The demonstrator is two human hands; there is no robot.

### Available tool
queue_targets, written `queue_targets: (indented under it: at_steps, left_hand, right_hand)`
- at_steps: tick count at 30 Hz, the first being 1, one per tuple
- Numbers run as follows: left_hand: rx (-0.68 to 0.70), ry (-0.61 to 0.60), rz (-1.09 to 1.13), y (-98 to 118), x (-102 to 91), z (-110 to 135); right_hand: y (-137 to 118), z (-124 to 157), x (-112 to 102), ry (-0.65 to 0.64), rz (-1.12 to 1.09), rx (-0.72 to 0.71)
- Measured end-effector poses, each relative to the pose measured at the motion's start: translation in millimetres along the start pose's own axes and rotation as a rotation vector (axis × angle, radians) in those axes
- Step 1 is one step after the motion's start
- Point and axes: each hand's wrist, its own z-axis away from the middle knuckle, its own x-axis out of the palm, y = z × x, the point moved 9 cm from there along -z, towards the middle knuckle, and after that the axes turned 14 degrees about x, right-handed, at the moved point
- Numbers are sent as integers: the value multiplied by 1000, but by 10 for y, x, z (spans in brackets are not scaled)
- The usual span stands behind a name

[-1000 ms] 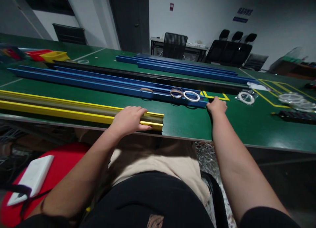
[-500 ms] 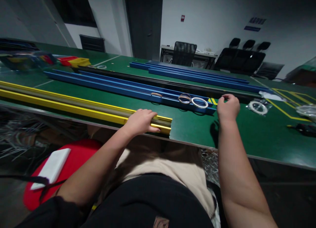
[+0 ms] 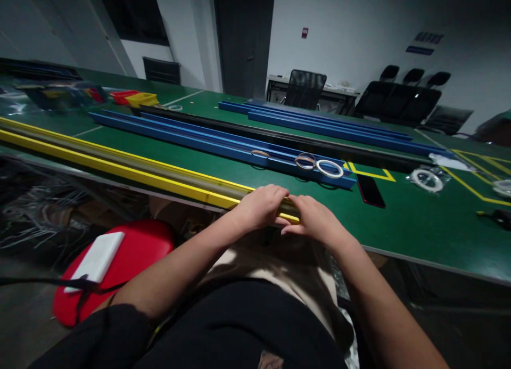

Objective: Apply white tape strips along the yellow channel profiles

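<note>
A long yellow channel rail runs along the near edge of the green table, from the left side to in front of my body. Near its right end my left hand is wrapped over it, thumb on the near side. My right hand grips the very end, its fingertips almost touching the left hand. Just beyond lie blue channel rails, with a white tape roll and a brownish ring-shaped roll leaning on them.
A dark phone lies right of the rails, beside yellow floor-style tape marks. Farther right is a wrapped roll. Behind are a black rail and more blue rails. A red stool with a white box stands below left.
My right hand has come left and down from beside the phone's spot onto the yellow rail's end. My left hand stays on the rail, which sits slightly farther right in view.
</note>
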Motion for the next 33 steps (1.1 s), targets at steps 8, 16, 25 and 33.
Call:
queue_targets:
  at_steps: [8, 16, 25, 33]
  left_hand:
    - [-40, -48, -87, -408, -365, 507]
    - [-236, -168, -267, -831, -297, 589]
    - [2, -108, -84, -98, -36, 15]
    - [-241, -220, -184, -1047, -392, 780]
  right_hand:
    - [923, 275, -188, -92, 16, 171]
    - [1039, 543, -396, 70, 79, 225]
    - [637, 289, -212, 137, 59, 81]
    - [2370, 921, -426, -11, -44, 458]
